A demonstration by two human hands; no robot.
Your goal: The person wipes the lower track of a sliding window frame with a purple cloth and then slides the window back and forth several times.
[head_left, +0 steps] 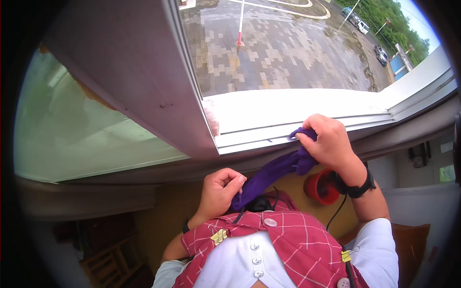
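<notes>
A purple cloth (276, 170) stretches between my two hands in front of my chest. My right hand (329, 141) is closed on its upper end, just above the window's sliding track (288, 139). Lower down and to the left, my left hand (220, 192) pinches the other end near my red checked apron (302, 230). The cloth's middle hangs slack below the sill edge.
A red bucket (321, 187) stands below my right wrist, with something dark inside. The window frame post (139, 62) rises at left beside a glass pane (96, 129). A curtain (408, 129) runs along the sill. Paved ground (273, 57) lies outside.
</notes>
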